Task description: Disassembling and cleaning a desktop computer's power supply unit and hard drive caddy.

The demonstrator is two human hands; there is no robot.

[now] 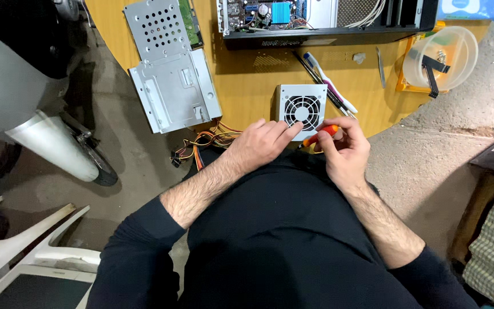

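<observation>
**Screwdriver at the near edge of a power supply unit**

The orange-handled screwdriver lies nearly level, its long axis running from upper right to lower left: the handle end sits up toward the right, the dark tip points down and left, toward the near edge of the power supply unit. It is held in the right hand, whose fingers are curled closed around the handle, thumb on top; most of the handle is covered by the fingers, and only a short orange stretch shows to the left of them.

The power supply unit is a grey metal box with a round fan grille facing up, standing at the near rim of the wooden table. The left hand rests with fingers together and stretched out flat, fingertips touching the box's near left corner, just beside the screwdriver tip.

A bundle of coloured wires spills off the table edge left of that hand. Farther left lies a perforated metal drive cage. Beyond the box are pens and tools, an open computer case, and at the right a clear plastic bowl.
</observation>
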